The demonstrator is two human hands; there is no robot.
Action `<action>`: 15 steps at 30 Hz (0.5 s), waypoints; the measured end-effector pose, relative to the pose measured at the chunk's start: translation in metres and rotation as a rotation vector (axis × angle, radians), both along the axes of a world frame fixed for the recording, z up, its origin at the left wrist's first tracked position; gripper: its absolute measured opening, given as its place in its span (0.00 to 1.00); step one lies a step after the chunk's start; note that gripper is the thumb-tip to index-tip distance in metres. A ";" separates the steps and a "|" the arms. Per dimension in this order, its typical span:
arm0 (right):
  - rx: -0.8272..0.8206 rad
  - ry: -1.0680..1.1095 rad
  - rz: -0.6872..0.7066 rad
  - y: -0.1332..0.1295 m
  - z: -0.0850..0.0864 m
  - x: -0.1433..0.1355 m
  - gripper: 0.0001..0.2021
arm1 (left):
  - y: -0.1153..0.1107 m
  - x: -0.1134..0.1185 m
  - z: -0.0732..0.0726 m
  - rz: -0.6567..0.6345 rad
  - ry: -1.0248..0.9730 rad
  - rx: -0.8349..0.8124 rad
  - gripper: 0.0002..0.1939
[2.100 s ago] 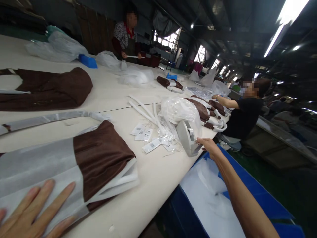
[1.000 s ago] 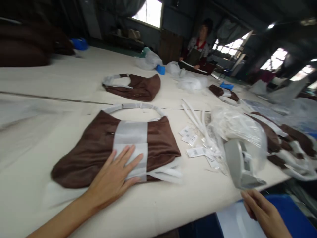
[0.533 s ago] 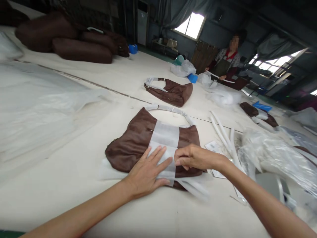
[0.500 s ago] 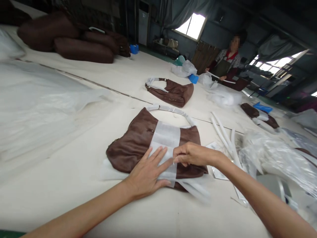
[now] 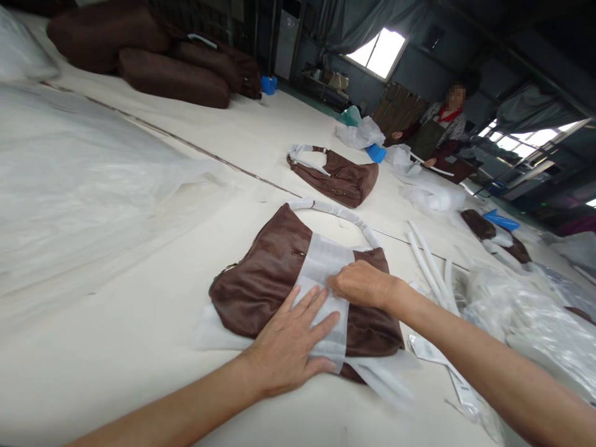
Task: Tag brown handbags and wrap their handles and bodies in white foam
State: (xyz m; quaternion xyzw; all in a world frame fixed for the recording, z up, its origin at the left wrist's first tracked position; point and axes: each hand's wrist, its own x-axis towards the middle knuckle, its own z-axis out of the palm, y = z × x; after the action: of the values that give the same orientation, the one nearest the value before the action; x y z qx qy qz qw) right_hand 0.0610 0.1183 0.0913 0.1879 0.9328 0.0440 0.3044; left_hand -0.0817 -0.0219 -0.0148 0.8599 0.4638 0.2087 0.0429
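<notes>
A brown handbag (image 5: 258, 276) lies on the white table in front of me, its handle (image 5: 339, 214) wrapped in white foam. Around its middle runs a translucent white wrapping sheet (image 5: 326, 254). My left hand (image 5: 291, 347) rests flat on the sheet's lower part, fingers spread. Just above and to the right, my right hand (image 5: 361, 284) is closed, its fingertips pressed at the sheet; whatever they may pinch is hidden. More white wrapping (image 5: 382, 375) sticks out beneath the bag's lower edge.
Another brown handbag (image 5: 339, 177) lies farther back. White foam tubes (image 5: 428, 264) and clear plastic bags (image 5: 535, 310) are on the right. Plastic sheeting (image 5: 93, 186) spreads on the left, with brown bags (image 5: 172, 74) behind. A person (image 5: 440, 133) stands at the far side.
My right hand has moved up slightly along the wrapping sheet, its fingers turned downward. My left hand stays flat on the sheet. The whole view has shifted a little.
</notes>
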 end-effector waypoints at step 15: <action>-0.052 1.284 -1.312 -0.112 -0.022 0.163 0.12 | 0.018 0.003 -0.018 -0.042 -0.015 0.211 0.33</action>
State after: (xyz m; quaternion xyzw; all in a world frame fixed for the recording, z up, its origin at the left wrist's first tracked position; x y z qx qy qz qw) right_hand 0.2238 0.0062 0.0692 0.6613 0.6297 -0.2716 -0.3040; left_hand -0.0792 -0.0044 -0.0329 0.8676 0.4210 0.2617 -0.0402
